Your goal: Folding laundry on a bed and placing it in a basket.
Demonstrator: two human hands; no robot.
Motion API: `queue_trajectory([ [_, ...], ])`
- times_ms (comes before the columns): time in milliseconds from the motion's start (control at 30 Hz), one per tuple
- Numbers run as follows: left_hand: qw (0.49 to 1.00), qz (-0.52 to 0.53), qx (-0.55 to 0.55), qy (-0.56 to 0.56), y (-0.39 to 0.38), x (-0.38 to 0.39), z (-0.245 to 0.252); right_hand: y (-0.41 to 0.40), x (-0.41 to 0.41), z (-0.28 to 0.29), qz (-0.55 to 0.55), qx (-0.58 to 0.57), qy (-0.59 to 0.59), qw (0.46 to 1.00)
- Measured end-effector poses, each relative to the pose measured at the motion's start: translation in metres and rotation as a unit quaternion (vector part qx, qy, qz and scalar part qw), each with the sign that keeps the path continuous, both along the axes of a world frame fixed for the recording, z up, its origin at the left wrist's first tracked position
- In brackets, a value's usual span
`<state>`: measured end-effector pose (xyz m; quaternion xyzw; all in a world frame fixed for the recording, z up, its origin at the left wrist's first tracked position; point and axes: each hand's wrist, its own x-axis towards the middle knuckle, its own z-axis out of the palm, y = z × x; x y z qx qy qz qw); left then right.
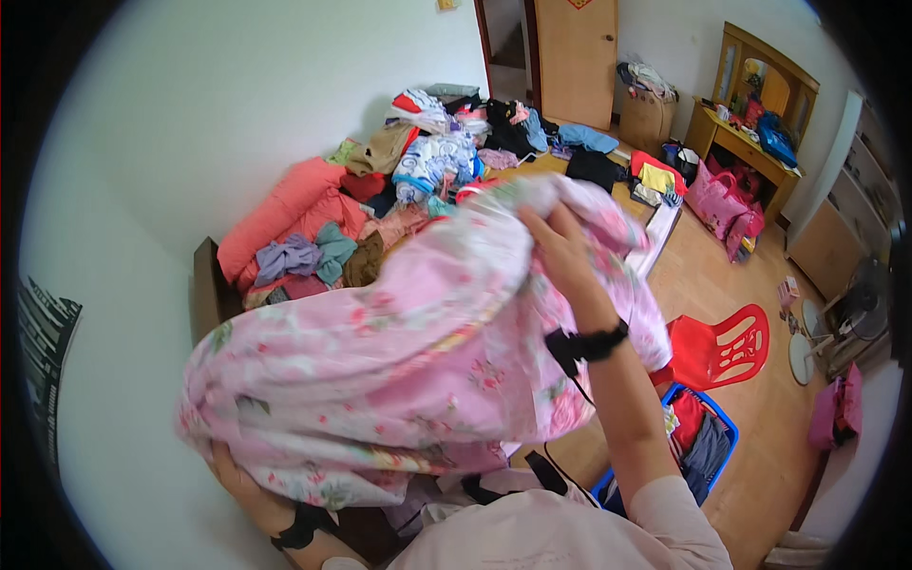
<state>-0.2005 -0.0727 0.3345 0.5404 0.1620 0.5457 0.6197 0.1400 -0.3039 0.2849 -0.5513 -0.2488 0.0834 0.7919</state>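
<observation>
A large pink floral bed cloth (427, 356) stretches in the air across my front, loosely bunched and partly blurred. My right hand (564, 253) grips its upper edge, and folds hang down on both sides of the wrist. At the lower left, my left hand (231, 472) holds the other end; most of its fingers are hidden beneath the fabric. Both wrists wear black straps. Behind the cloth, a bed is heaped with clothes (434, 160), its near part covered from view.
A coral quilt (281, 214) lies against the wall on the left. To the right stand a red plastic chair (702, 349) and a blue basket (730, 434) of clothes. Farther off are pink bags (712, 196), a wooden dressing table (780, 178) and a fan (866, 296).
</observation>
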Motion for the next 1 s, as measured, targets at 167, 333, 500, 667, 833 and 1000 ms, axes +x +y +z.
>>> queue_trajectory([
  [167,0.968,0.097,-0.182,0.139,0.092,-0.013,-0.102,0.062,-0.001,-0.005,0.152,-0.053,-0.131,0.978],
  [333,0.842,0.225,-0.021,0.489,0.091,-0.063,-0.240,0.012,0.001,-0.121,0.192,-0.119,0.111,0.968],
  [500,0.750,-0.054,0.073,0.655,0.029,-0.047,-0.267,-0.119,-0.051,-0.313,0.001,-0.306,0.260,0.916],
  [667,0.686,-0.380,0.119,0.609,-0.046,0.040,-0.296,-0.198,-0.146,-0.354,0.056,-0.335,0.424,0.840],
  [833,0.560,-0.395,0.479,0.549,-0.113,0.071,-0.377,-0.223,-0.194,-0.343,-0.037,-0.349,0.462,0.815],
  [1000,0.423,-0.476,0.384,0.668,-0.112,0.069,-0.416,-0.239,-0.216,-0.336,-0.074,-0.326,0.425,0.841],
])
